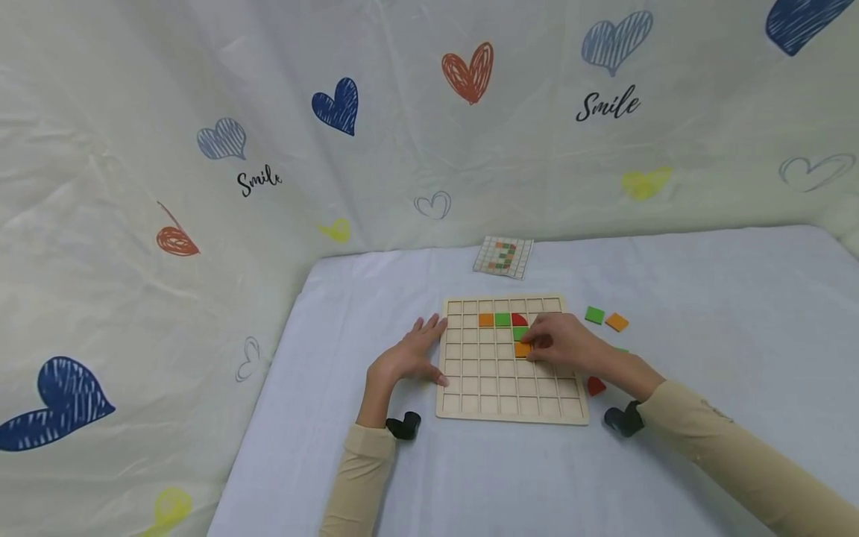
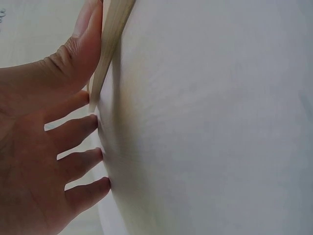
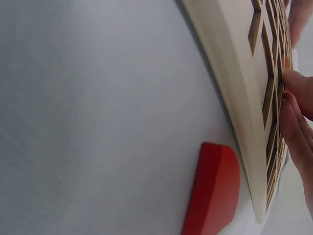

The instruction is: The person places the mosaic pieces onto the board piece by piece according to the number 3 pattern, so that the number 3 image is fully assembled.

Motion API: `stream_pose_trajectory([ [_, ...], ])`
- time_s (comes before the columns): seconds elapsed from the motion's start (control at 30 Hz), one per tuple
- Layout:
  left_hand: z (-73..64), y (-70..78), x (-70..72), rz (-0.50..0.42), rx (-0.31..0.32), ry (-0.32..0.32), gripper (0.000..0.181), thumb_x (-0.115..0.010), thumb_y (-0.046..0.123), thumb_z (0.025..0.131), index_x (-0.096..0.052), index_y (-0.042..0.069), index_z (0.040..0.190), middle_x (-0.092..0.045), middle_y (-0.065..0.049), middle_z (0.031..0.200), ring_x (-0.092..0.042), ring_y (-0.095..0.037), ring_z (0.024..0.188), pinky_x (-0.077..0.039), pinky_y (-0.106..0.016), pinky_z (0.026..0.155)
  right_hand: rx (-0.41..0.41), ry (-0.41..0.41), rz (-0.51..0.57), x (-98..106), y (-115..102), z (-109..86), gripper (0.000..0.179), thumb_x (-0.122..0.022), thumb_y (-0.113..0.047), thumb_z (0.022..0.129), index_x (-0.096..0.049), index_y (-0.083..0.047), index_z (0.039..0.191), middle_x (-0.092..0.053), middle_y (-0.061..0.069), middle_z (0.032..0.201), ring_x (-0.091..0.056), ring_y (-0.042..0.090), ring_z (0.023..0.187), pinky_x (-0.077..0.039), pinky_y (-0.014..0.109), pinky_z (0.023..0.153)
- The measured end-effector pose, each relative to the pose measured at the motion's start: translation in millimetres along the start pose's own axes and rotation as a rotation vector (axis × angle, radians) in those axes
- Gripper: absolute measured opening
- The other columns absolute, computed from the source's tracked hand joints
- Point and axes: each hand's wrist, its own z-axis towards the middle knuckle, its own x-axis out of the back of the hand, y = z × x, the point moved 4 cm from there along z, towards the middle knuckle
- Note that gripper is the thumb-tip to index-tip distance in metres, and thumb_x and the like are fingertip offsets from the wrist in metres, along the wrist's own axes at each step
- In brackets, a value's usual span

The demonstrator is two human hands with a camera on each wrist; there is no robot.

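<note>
A wooden grid board [image 1: 478,380] lies on the white cloth. Against its left edge rests my left hand [image 1: 408,356], fingers spread, thumb near the lower part of that edge; the left wrist view shows the thumb [image 2: 87,34] along the board's side. My right hand [image 1: 560,341] is over the board's right half, thumb and finger pinching the right side of an orange square tile [image 1: 521,349] at its cell. Just above that tile sits a green tile [image 1: 520,333], partly covered by the fingers. The row above holds an orange tile [image 1: 486,320], a green tile [image 1: 502,320] and a red rounded tile [image 1: 519,320].
Behind the board lies a pattern card [image 1: 503,257]. Loose to the right are a green tile [image 1: 594,315], an orange tile [image 1: 617,322] and a red rounded piece [image 1: 596,385], beside the board's edge. Another green piece shows partly beyond the right wrist. A heart-printed curtain [image 1: 376,171] hangs behind.
</note>
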Motion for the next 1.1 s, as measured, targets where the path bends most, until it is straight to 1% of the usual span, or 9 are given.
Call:
stream_pose_trajectory([
  [0.13, 0.1, -0.9, 0.1, -0.003, -0.002, 0.000, 0.113, -0.091, 0.019, 0.077, -0.021, 0.014, 0.166, -0.008, -0.005, 0.174, 0.001, -0.030, 0.161, -0.011, -0.053, 0.129, 0.017, 0.010, -0.030, -1.0, -3.2, 1.7, 0.021, -0.086, -0.007, 0.080, -0.080, -0.001, 0.100, -0.068, 0.001, 0.088, -0.058, 0.009, 0.075, -0.052, 0.021, 0.067],
  [0.23, 0.4, -1.0, 0.5, -0.008, -0.006, -0.001, 0.113, -0.091, 0.019, 0.077, -0.021, 0.015, 0.166, -0.008, -0.005, 0.174, 0.001, -0.030, 0.161, -0.012, -0.053, 0.129, 0.008, 0.014, -0.039, -0.6, -2.9, 2.1, 0.021, -0.087, -0.007, 0.080, -0.080, -0.001, 0.099, -0.068, 0.001, 0.087, -0.057, 0.009, 0.074, -0.052, 0.022, 0.067],
  [0.43, 0.8, -0.1, 0.4, -0.025, -0.009, 0.003, 0.113, -0.091, 0.019, 0.077, -0.021, 0.014, 0.166, -0.009, -0.005, 0.174, 0.001, -0.030, 0.161, -0.011, -0.053, 0.129, -0.008, 0.011, -0.017, 0.7, 0.9, 2.2, 0.022, -0.086, -0.005, 0.079, -0.079, -0.002, 0.099, -0.067, -0.001, 0.087, -0.057, 0.008, 0.074, -0.053, 0.023, 0.069],
  [0.6, -0.7, -1.0, 0.0, -0.033, -0.004, -0.002, 0.114, -0.092, 0.019, 0.077, -0.021, 0.015, 0.166, -0.008, -0.004, 0.174, 0.002, -0.029, 0.161, -0.010, -0.053, 0.129, 0.009, -0.005, -0.002, 0.8, 4.8, 0.4, 0.023, -0.086, -0.005, 0.080, -0.079, -0.002, 0.102, -0.069, -0.001, 0.089, -0.058, 0.008, 0.076, -0.053, 0.023, 0.069],
  [0.7, 0.3, -1.4, -1.4, -0.028, -0.003, -0.003, 0.114, -0.092, 0.019, 0.076, -0.021, 0.016, 0.166, -0.008, -0.004, 0.174, 0.002, -0.029, 0.161, -0.010, -0.053, 0.129, -0.001, -0.006, 0.011, 4.1, 7.5, -3.9, 0.023, -0.084, -0.007, 0.083, -0.079, -0.003, 0.105, -0.071, 0.000, 0.093, -0.059, 0.009, 0.079, -0.053, 0.023, 0.069],
  [0.9, 0.9, -0.7, -2.6, -0.023, 0.005, -0.001, 0.114, -0.092, 0.020, 0.077, -0.021, 0.016, 0.166, -0.009, -0.003, 0.174, 0.001, -0.028, 0.162, -0.013, -0.054, 0.129, -0.050, -0.003, 0.050, 15.3, 11.8, -16.4, 0.021, -0.080, -0.008, 0.088, -0.078, -0.004, 0.108, -0.071, 0.002, 0.099, -0.064, 0.014, 0.088, -0.056, 0.026, 0.077],
  [1.0, 0.4, -0.4, -2.2, -0.022, 0.007, 0.000, 0.114, -0.092, 0.020, 0.077, -0.021, 0.016, 0.166, -0.009, -0.003, 0.174, 0.001, -0.028, 0.162, -0.013, -0.055, 0.129, -0.078, -0.002, 0.055, 21.0, 14.3, -23.8, 0.020, -0.079, -0.007, 0.088, -0.078, -0.004, 0.108, -0.070, 0.001, 0.099, -0.062, 0.015, 0.088, -0.055, 0.025, 0.075],
  [1.1, 0.1, -0.7, -1.3, -0.018, 0.010, 0.006, 0.113, -0.092, 0.020, 0.077, -0.022, 0.015, 0.166, -0.009, -0.004, 0.174, 0.001, -0.029, 0.162, -0.013, -0.055, 0.129, -0.072, 0.012, 0.036, 25.3, 16.3, -30.2, 0.019, -0.078, -0.005, 0.087, -0.078, -0.004, 0.106, -0.070, 0.001, 0.098, -0.062, 0.013, 0.086, -0.054, 0.023, 0.072],
])
